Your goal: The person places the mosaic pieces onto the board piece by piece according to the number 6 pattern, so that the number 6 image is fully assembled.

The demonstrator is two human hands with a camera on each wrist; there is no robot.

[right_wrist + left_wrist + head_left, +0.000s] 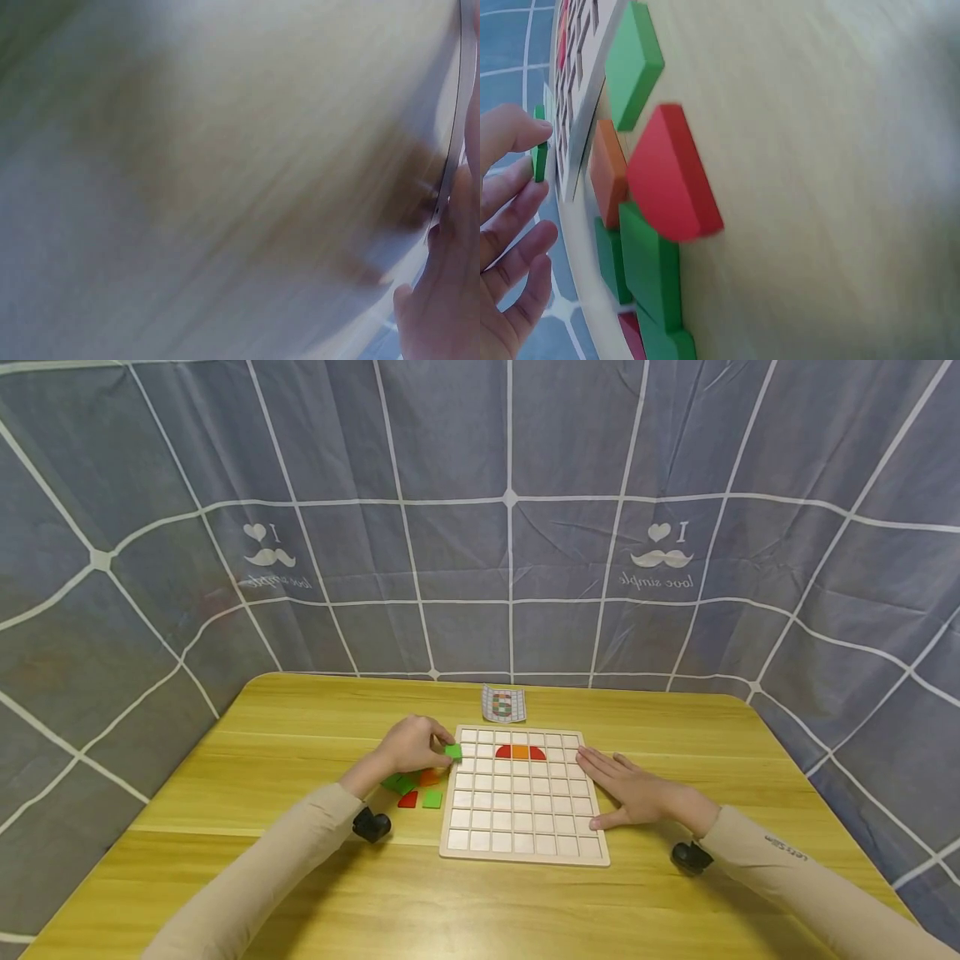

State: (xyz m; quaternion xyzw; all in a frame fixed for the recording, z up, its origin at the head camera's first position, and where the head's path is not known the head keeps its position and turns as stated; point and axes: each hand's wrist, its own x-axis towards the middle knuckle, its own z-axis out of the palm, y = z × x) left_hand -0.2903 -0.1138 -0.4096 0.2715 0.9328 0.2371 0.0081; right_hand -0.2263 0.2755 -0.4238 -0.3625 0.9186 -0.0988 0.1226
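So my left grip [408, 747] has a bright green square tile [453, 751] pinched between thumb and fingers, right by the upper left edge of the wooden grid board [501, 802]. Can't tell if the tile's touching it. My right grip [637, 789] isn't grasping anything, just straight fingers resting on the board's right edge, thumb lower down. Near the top of the board, an orange square tile [521, 752] sits between two red quarter-round tiles [537, 753]. Loose left of the board: a second green square [432, 799], a red rounded tile [407, 799], an orange tile [606, 176] and some dark green tiles [651, 266]. A printed pattern card [503, 703] lies just past the board's far edge. Text-wise, the grey curtain [465, 552] behind the board says "I" and "love simple", mirrored, twice. Right of the board, my sleeve [817, 885] has dark lettering [786, 847], too small to read properly.
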